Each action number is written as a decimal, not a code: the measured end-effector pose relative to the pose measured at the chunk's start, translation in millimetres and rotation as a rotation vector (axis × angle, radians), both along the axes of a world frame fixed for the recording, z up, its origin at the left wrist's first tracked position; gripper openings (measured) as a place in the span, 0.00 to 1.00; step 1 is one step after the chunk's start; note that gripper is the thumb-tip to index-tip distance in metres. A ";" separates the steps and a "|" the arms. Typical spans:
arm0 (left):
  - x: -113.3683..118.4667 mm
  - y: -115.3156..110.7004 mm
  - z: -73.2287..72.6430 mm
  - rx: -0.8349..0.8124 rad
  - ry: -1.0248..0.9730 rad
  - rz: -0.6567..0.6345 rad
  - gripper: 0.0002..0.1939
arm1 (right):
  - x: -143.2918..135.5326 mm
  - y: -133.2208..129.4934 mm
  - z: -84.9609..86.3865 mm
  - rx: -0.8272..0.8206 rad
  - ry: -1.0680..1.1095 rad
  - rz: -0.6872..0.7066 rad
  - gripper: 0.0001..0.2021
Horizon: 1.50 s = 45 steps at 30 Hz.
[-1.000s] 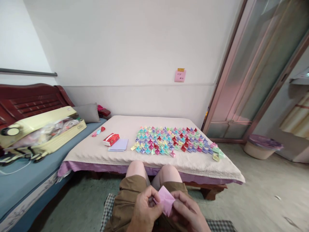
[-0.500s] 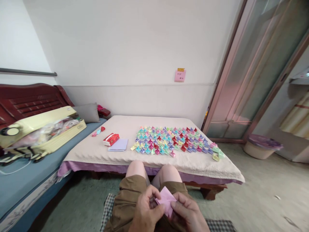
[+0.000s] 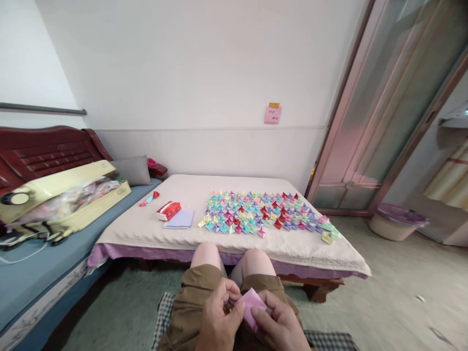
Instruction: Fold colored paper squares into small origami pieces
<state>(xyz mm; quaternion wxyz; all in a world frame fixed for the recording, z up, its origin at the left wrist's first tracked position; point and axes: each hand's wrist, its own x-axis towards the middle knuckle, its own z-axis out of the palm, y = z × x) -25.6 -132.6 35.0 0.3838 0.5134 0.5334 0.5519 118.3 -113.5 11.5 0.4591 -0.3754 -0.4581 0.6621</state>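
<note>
A small folded piece of pink origami paper (image 3: 250, 303) is held between my two hands, above my lap. My left hand (image 3: 221, 312) pinches its left corner with thumb and fingers. On the other side, my right hand (image 3: 278, 317) grips it, the thumb pressed on its front face. Fingers behind the paper are partly hidden. Beyond my knees, many small folded paper pieces (image 3: 252, 213) in mixed colours lie in rows on the cloth-covered table (image 3: 146, 239).
Left on the table are a stack of lilac paper sheets (image 3: 179, 219), a red tissue pack (image 3: 168, 210) and a few small folded pieces (image 3: 149, 199). An open yellow suitcase (image 3: 98, 204) lies on the blue seat. A bin (image 3: 395, 224) stands at right.
The pink paper now looks smaller and sits slightly lower, with its top flap folded down. My right thumb has shifted left across it.
</note>
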 end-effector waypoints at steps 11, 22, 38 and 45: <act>1.6 -0.7 -6.5 0.028 0.056 -0.021 0.09 | 3.8 5.9 1.5 -0.018 0.005 0.074 0.18; -9.8 6.6 -2.6 -0.199 -0.053 -0.228 0.16 | 3.0 4.8 2.4 0.011 0.080 0.091 0.17; -7.0 12.4 -2.9 -0.202 -0.148 -0.148 0.17 | 13.9 7.3 1.9 -0.089 -0.033 -0.028 0.18; 2.9 13.3 -12.6 -0.150 -0.458 -0.187 0.18 | -3.2 1.8 11.1 0.073 -0.103 -0.196 0.21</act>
